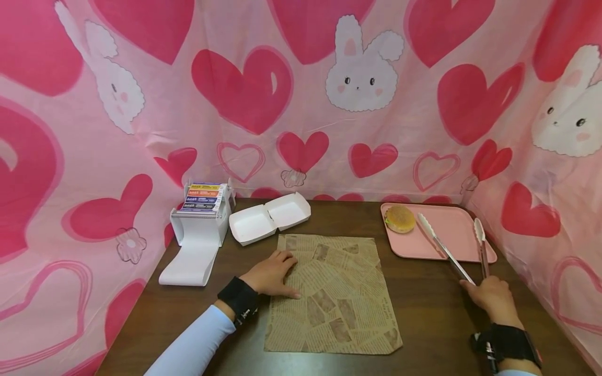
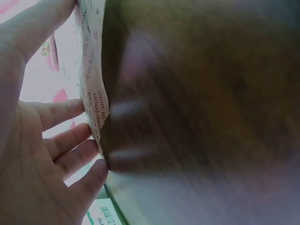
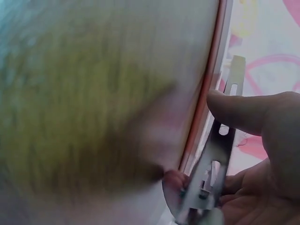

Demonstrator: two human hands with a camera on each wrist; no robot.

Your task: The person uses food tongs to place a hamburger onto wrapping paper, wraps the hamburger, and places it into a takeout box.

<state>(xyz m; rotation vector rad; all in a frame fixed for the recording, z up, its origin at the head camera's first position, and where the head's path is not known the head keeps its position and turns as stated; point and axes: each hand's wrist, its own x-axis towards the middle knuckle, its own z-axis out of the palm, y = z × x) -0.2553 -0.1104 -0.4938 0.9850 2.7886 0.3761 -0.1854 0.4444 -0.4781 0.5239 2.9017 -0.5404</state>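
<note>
My left hand (image 1: 273,274) rests on the left edge of a brown newsprint-patterned sheet of wrapping paper (image 1: 348,292), which lies flat on the table. In the left wrist view its fingertips touch the paper's edge, with thumb and fingers spread. At the right, my right hand (image 1: 494,297) grips metal tongs (image 1: 449,254) near the handle end. The tongs' arms are spread apart, both tips over a pink tray (image 1: 458,224). A burger (image 1: 400,219) with a bit of green at its side sits on the tray's left end, left of the tongs' tips.
An unfolded white clamshell box (image 1: 254,223) stands at the back left of the dark wooden table (image 1: 329,214). Beside it is a dispenser (image 1: 202,209) with colourful labels, its white strip (image 1: 190,263) hanging forward. A pink heart-patterned cloth (image 1: 301,104) walls the table's back and sides.
</note>
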